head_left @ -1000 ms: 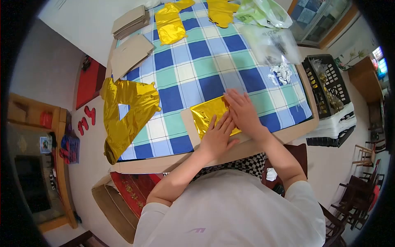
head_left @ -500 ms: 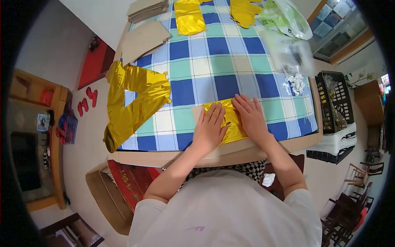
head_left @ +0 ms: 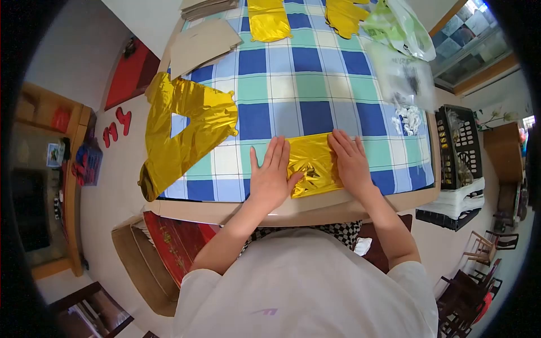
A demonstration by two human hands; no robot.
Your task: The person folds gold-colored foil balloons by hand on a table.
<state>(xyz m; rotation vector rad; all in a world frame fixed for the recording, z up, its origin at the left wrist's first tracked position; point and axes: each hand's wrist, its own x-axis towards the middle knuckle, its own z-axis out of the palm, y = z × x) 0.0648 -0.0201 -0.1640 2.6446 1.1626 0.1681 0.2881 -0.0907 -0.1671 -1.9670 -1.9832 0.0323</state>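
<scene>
A folded gold foil balloon (head_left: 313,163) lies flat near the table's front edge, its surface shiny and creased. My left hand (head_left: 271,176) rests flat along its left side, fingers stretched forward and the thumb on the foil. On the other side, my right hand (head_left: 352,169) lies flat with its fingertips on the right edge of the foil. Neither hand grips anything. To the left is an unfolded gold foil balloon shaped like the letter A (head_left: 197,110), uninflated.
A checked cloth (head_left: 307,84) covers the table. Cardboard sheets (head_left: 203,45) lie at the back left, with another gold foil piece (head_left: 268,19) and gold foil pieces (head_left: 345,18) at the back. A green-white plastic bag (head_left: 397,28) and white bits (head_left: 408,119) are on the right.
My left hand has slid left off the middle of the folded foil to its left edge. The brown cardboard edge beside the foil no longer shows. The view has shifted slightly.
</scene>
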